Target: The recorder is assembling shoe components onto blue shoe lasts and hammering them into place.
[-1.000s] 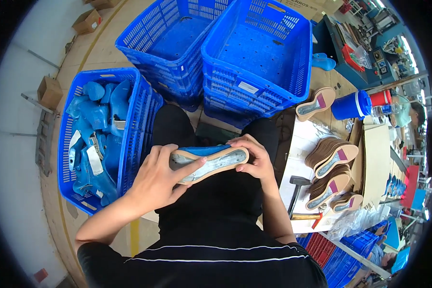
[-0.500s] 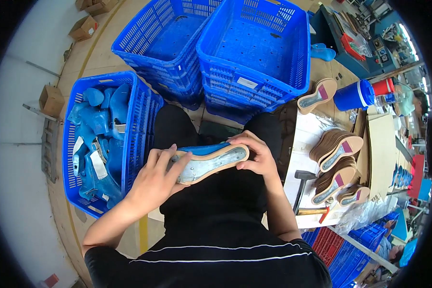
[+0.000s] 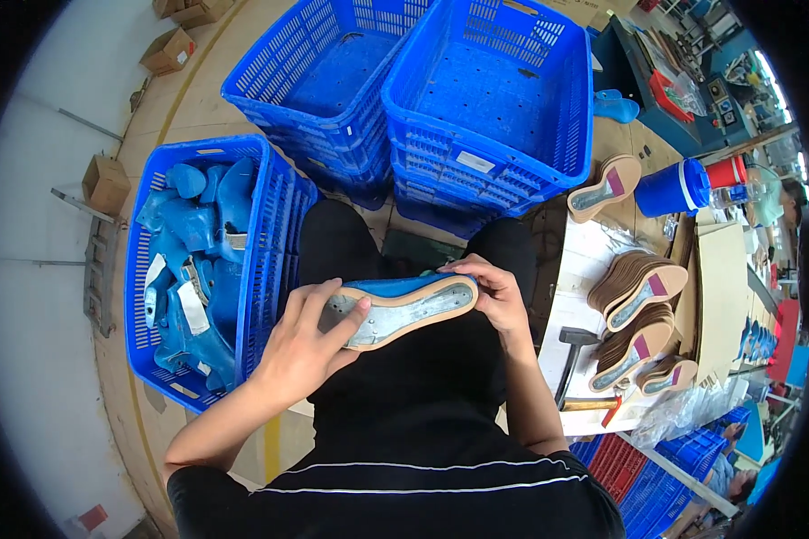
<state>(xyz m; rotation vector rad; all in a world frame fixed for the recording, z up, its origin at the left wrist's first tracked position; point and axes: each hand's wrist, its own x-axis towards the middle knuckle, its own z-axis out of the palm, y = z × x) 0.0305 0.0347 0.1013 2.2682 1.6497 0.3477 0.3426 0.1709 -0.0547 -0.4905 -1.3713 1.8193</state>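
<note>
Over my lap I hold a blue shoe last (image 3: 395,286) lying sideways, its underside turned up. A tan-edged insole (image 3: 422,314) with a grey, metallic-looking middle lies along that underside. My left hand (image 3: 307,340) is wrapped round the wide left end, with the thumb pressed on the insole's face. At the narrower right end, my right hand (image 3: 499,296) grips the edge between thumb and fingers. The fingers behind the last are partly hidden.
A blue crate (image 3: 253,296) of blue lasts stands at my left. Stacked blue crates (image 3: 490,171) rise ahead. On the right-hand bench sit insole stacks (image 3: 634,287), a dark-headed hammer (image 3: 577,337), a wooden-handled tool (image 3: 587,404) and a blue jug (image 3: 665,190).
The whole view has shifted slightly. My right fingers have moved a little along the edge at the right end; both hands keep hold of the last and insole.
</note>
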